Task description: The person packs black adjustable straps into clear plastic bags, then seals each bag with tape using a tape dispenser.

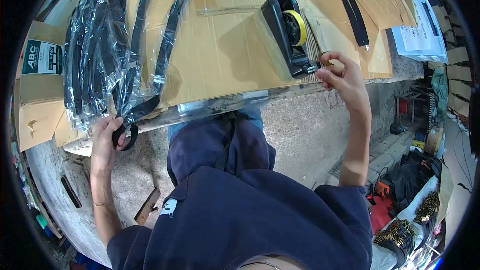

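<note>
At the lower left, my left hand (106,139) is closed on the end of a black strap (131,137) by the front edge of the cardboard. Just beyond it lies a pile of black straps in clear plastic sleeves (97,45), with two more sleeved straps (167,40) beside it. My right hand (342,76) is at the cutter end of a black tape dispenser (285,35), thumb and fingers pinched together; whatever is between them is too small to make out. A roll of yellow-cored tape (294,28) sits in the dispenser.
Cardboard (220,60) covers the work surface. Another black strap (352,15) lies at the upper right, near a light blue plastic box (422,30). At the left edge stands a carton with a green label (42,85). Bundled metal-tipped items (400,235) are at the lower right.
</note>
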Motion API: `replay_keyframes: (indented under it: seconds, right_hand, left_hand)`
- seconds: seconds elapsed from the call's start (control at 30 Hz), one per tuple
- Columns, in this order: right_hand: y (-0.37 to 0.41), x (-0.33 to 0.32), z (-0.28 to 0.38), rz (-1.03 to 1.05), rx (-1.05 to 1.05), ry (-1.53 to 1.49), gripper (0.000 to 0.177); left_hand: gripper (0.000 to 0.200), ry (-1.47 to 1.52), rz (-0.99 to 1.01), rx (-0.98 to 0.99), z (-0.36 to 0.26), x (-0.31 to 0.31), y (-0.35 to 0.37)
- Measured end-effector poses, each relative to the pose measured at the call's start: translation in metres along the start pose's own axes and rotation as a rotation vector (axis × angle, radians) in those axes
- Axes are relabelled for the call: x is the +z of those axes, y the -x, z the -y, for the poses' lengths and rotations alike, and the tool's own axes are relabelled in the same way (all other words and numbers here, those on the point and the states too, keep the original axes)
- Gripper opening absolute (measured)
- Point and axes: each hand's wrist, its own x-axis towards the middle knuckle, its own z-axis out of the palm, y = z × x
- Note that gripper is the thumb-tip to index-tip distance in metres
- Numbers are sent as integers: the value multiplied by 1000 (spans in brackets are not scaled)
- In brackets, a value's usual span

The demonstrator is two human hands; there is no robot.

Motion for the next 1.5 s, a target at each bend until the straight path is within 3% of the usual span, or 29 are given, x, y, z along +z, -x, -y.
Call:
replay_keyframes:
  seconds: [0.4,0.57,0.67,0.73,0.83,0.97,1.03,1.13,1.2,1.27,1.3,1.37,1.5]
  right_hand:
    - [9,8,-10,87,-72,139,30]
    - [12,21,-31,-125,-288,321,43]
    - [20,24,-47,-93,-382,305,60]
    - [46,30,-32,-76,-151,380,62]
    - [63,65,1,-98,-344,245,55]
    - [61,153,65,239,-428,88,32]
    - [49,182,80,415,-601,193,20]
    - [39,213,93,607,-576,14,13]
    - [40,225,99,671,-542,-65,10]
    - [40,235,102,653,-728,-71,11]
    - [41,234,108,654,-726,-72,11]
    - [46,228,126,847,-367,30,13]
    - [33,247,124,1002,-370,-52,13]
  left_hand:
    - [19,107,-19,34,33,28,16]
    - [20,163,-25,33,42,29,19]
    - [19,53,9,151,45,29,17]
    - [29,103,45,225,52,31,17]
    - [29,118,10,267,54,37,21]
    - [29,93,24,280,51,41,24]
    - [29,77,-4,302,49,40,25]
    - [28,26,-21,339,49,39,25]
    - [29,10,-12,351,47,38,25]
    - [30,-22,-30,373,48,36,23]
    - [31,-60,-41,396,48,35,22]
    - [31,-72,-38,410,45,32,21]
    - [32,-56,-30,394,40,30,22]
